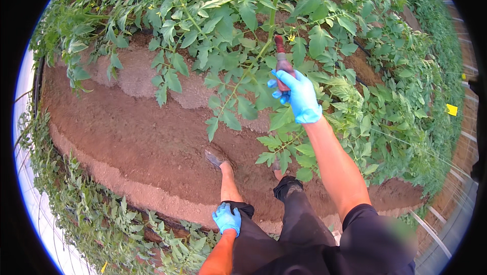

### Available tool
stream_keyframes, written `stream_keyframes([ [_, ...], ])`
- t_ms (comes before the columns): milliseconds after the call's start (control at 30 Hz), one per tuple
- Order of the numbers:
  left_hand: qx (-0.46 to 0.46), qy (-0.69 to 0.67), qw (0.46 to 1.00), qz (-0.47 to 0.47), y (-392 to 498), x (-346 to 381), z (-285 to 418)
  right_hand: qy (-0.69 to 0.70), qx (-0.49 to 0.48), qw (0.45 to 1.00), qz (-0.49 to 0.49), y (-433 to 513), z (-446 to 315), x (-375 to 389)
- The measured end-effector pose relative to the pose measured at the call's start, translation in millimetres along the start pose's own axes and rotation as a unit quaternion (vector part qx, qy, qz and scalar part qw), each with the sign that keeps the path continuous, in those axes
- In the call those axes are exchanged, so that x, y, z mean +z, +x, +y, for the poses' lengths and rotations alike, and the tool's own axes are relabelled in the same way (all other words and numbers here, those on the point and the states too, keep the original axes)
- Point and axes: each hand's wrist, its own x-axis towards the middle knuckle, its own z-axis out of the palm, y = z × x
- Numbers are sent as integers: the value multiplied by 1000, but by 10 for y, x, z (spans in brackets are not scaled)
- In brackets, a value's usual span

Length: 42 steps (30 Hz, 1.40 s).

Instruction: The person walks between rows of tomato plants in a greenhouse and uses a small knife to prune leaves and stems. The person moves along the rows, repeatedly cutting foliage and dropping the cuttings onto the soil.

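Note:
My right hand point(298, 94), in a light blue glove, is closed around the handle of a brush point(282, 66) with a dark handle, a metal collar and a red tip. That red tip points upward in the view, beside the thick green stem point(272, 20) of a tomato plant, near a small yellow flower point(292, 38). Whether the tip touches the stem, I cannot tell. Long compound tomato leaves point(247, 73) spread to the left of the brush. My left hand point(227, 218), gloved in the same blue, rests on my leg at the rolled trouser hem, with its fingers apart and no object visible in it.
Reddish-brown soil point(144, 134) forms a path where my feet point(215, 156) stand. Another row of plants point(114, 221) runs along the lower left. Dark irrigation tubing point(361, 48) shows among the leaves. At the right are thin strings and a yellow card point(451, 109). White sheeting lies at the far left.

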Motion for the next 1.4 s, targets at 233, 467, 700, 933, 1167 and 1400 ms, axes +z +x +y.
stream_keyframes([
  [233, 1, -31, 1000, -5, 108, -119, -77, 8, -22, 997, 68, 121, 146, -187],
  [467, -15, -45, 998, -31, 141, -218, -206, -45, -20, 997, 51, -178, 258, 115],
  [700, -30, -83, 995, -43, 246, -364, -359, -122, 75, 988, -59, -540, 689, 968],
  [933, -35, -110, 993, -11, 335, -457, -549, -93, 64, 984, -138, 99, 573, 2200],
  [1167, -46, -145, 987, -45, 408, -571, -646, -35, -29, 994, -97, 1155, 204, 2910],
  [1400, -46, -152, 987, -27, 414, -508, -750, 0, -48, 998, -51, 1613, 57, 3153],
])
